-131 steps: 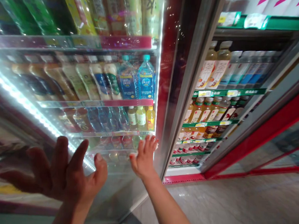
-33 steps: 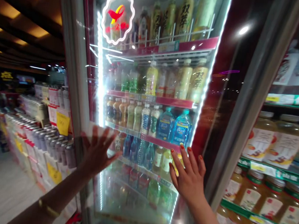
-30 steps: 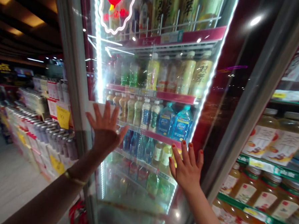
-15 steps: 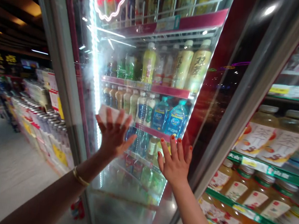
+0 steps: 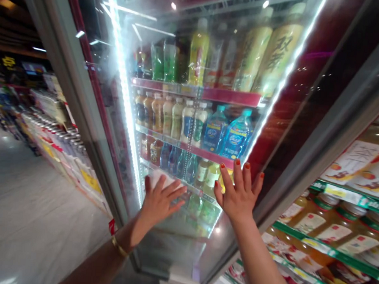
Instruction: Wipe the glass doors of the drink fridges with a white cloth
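Hand count?

Two, both up at the glass door of a drinks cooler (image 5: pixel 171 251), and they're apart, with a clear gap between them.

Start with the left one.

Left hand (image 5: pixel 161 204), fingers spread, is flat over a white cloth (image 5: pixel 157 178) and pressing it to the glass. One cloth, only one. It pokes out above the fingers, so it sits between the palm and the door. There's a gold bangle (image 5: pixel 119 246) on that wrist.

And the right?

Right hand (image 5: pixel 237 195) is empty and wide open, palm toward the door, with five red-painted fingertips (image 5: pixel 237 162) fanned out. It's right at the glass, though I can't tell if it's actually touching. It sits just right of the cloth, not on it.

What's behind the door?

Two blue-labelled water bottles (image 5: pixel 237 140) stand side by side at the front of a shelf, level with the top of the right hand. Above them are two tall tea bottles (image 5: pixel 276 53) and a single yellow bottle (image 5: pixel 198 53). Two LED strips (image 5: pixel 123 96) glare down the door edges.

Anything around it?

On the right, a neighbouring cooler's green shelf edge (image 5: pixel 330 247) runs under rows of bottled tea. On the left, stacked cans (image 5: pixel 64 156) line the aisle beside a pale floor (image 5: pixel 30 205).
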A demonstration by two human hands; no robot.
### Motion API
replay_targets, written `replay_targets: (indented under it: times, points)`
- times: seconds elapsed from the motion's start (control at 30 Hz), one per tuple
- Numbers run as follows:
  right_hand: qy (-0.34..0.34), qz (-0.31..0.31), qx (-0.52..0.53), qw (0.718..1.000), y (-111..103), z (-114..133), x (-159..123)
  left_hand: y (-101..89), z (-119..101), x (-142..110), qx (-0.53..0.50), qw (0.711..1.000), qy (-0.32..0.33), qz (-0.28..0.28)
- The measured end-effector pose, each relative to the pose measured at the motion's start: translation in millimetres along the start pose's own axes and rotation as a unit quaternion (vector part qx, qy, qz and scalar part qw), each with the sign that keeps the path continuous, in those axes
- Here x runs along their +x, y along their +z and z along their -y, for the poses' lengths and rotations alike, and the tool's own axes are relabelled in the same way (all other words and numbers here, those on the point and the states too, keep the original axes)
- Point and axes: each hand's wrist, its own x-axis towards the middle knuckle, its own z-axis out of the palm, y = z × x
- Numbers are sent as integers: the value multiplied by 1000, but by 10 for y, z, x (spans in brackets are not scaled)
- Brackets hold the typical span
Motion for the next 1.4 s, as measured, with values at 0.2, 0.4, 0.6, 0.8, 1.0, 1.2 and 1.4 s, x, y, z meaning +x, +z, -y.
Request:
replay_targets:
  times: [0.2,0.4,0.6,0.8,1.0,1.2,1.4]
  points:
    - [-5,-9,-10,1000,-4,-43,-45,15,204,-305,59,987,-105,-102]
    - [12,2,-10,1000,-4,-46,-92,121,-7,-535,62,998,6,-30]
    - [18,-10,-8,1000,26,-26,-128,-10,49,-120,72,976,-184,-87]
    - [23,-3,-8,1000,24,-18,-120,79,-320,-241,55,996,65,-3]
    - [22,-11,-14,1000,30,-2,-109,-59,208,-94,77,979,-154,-107]
    - [22,-2,-10,1000,41,-1,-96,153,-66,-521,39,999,-35,-16]
    - [12,-9,-24,1000,30,24,-56,-133,179,266,50,977,-183,-93]
